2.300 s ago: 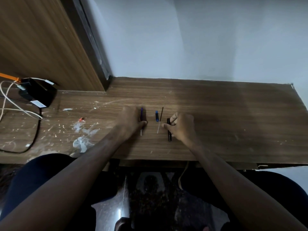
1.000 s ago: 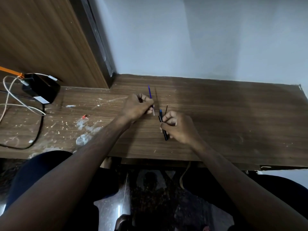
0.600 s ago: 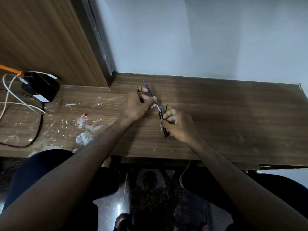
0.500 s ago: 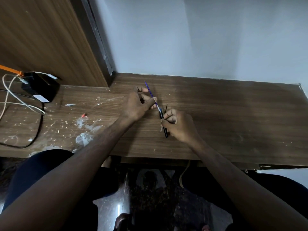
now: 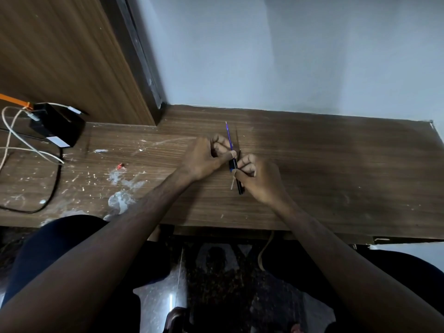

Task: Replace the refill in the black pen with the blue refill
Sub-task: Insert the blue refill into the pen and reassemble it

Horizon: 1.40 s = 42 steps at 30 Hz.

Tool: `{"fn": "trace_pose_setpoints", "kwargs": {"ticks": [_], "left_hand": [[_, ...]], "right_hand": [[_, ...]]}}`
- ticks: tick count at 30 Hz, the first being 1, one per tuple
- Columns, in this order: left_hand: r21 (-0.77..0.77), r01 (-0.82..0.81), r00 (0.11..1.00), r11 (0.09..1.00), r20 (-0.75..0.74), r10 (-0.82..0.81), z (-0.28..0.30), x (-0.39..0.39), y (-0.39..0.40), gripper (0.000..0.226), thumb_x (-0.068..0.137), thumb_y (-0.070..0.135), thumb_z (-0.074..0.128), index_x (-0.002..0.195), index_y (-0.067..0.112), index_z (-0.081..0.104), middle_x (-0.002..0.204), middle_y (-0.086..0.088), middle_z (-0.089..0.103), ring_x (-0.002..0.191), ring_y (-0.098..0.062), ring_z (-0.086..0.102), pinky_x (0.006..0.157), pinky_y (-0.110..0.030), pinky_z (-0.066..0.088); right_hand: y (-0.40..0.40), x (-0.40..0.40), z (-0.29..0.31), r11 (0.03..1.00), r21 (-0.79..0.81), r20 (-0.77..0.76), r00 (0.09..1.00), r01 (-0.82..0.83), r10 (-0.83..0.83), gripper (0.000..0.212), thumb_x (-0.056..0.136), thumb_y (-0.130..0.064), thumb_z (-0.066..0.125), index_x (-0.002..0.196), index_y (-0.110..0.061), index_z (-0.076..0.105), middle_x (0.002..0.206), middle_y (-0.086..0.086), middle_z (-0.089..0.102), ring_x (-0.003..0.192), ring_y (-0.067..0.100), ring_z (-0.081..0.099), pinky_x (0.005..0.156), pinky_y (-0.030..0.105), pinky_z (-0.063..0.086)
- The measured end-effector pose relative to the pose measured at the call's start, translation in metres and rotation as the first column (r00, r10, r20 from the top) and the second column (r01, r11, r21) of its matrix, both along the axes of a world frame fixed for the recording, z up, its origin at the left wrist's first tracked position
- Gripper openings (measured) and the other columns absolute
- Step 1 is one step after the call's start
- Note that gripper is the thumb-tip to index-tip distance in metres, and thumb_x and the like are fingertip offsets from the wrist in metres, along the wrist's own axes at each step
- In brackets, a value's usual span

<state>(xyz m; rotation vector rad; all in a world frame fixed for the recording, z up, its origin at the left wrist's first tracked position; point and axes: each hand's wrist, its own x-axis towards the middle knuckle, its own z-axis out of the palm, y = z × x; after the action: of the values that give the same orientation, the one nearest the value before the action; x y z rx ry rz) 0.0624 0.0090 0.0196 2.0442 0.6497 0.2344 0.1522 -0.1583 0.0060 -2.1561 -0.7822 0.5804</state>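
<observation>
left hand [image 5: 204,158] pinched closed, right hand [image 5: 260,181] curled closed, hands nearly touching

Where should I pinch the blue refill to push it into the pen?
Pinch the blue refill low on its shaft, just above the pen, coming from the left as the left hand does. It is thin and long, so a high grip would likely bend it.

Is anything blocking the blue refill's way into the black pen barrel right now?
Nothing visible blocks it. The left hand pinches the blue refill directly in line with the black pen, held by the right hand. Its lower end meets the barrel's mouth; whether it has entered is hidden by fingers.
</observation>
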Motion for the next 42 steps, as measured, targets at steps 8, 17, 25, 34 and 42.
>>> {"fn": "trace_pose_setpoints", "kwargs": {"ticks": [8,17,25,34,42], "left_hand": [[0.011,0.142,0.990,0.990,0.000,-0.142,-0.001,0.000,0.002,0.011,0.089,0.026,0.084,0.099,0.022,0.080,0.087,0.003,0.083,0.082,-0.014,0.080,0.078,-0.022,0.058],[0.351,0.164,0.971,0.922,-0.221,-0.088,-0.017,0.004,0.012,0.037,0.091,0.032,0.080,0.126,0.027,0.070,0.098,0.009,0.076,0.091,-0.013,0.071,0.082,-0.027,0.055],[0.450,0.279,0.942,0.849,-0.300,-0.150,-0.027,0.016,-0.009,0.038,0.094,0.038,0.074,0.131,0.031,0.068,0.127,-0.002,0.070,0.115,-0.027,0.068,0.094,-0.046,0.060],[0.398,0.132,0.960,0.908,-0.281,-0.016,-0.037,0.011,0.015,0.016,0.084,0.032,0.087,0.085,0.021,0.075,0.075,0.004,0.067,0.075,-0.020,0.069,0.063,-0.025,0.046],[0.328,0.019,0.971,0.944,-0.233,0.061,-0.035,0.004,0.013,0.020,0.084,0.028,0.087,0.076,0.018,0.072,0.071,0.003,0.070,0.070,-0.016,0.069,0.067,-0.029,0.055]], "right_hand": [[-0.001,0.003,-0.001,0.997,0.064,0.068,0.996,0.045,-0.049,0.011,0.094,-0.017,0.079,0.104,-0.015,0.074,0.084,-0.011,0.079,0.075,0.001,0.076,0.071,0.017,0.056],[-0.007,0.007,-0.004,0.988,0.058,0.075,0.986,0.145,-0.149,0.012,0.093,-0.025,0.080,0.103,-0.024,0.073,0.087,-0.011,0.077,0.080,0.001,0.074,0.075,0.018,0.056],[-0.014,0.010,-0.001,0.988,0.053,0.044,0.988,0.145,-0.148,0.016,0.095,-0.023,0.079,0.107,-0.014,0.074,0.089,-0.008,0.078,0.084,0.003,0.074,0.077,0.021,0.056],[-0.015,0.011,-0.006,0.995,0.025,0.011,0.996,0.093,-0.094,0.015,0.095,-0.023,0.078,0.106,-0.014,0.073,0.086,-0.006,0.079,0.079,0.009,0.076,0.075,0.022,0.059],[-0.012,0.005,-0.012,0.998,-0.061,0.028,1.000,0.006,-0.004,0.017,0.093,-0.023,0.081,0.107,-0.013,0.074,0.087,-0.003,0.081,0.074,-0.002,0.070,0.062,0.001,0.044]]}}
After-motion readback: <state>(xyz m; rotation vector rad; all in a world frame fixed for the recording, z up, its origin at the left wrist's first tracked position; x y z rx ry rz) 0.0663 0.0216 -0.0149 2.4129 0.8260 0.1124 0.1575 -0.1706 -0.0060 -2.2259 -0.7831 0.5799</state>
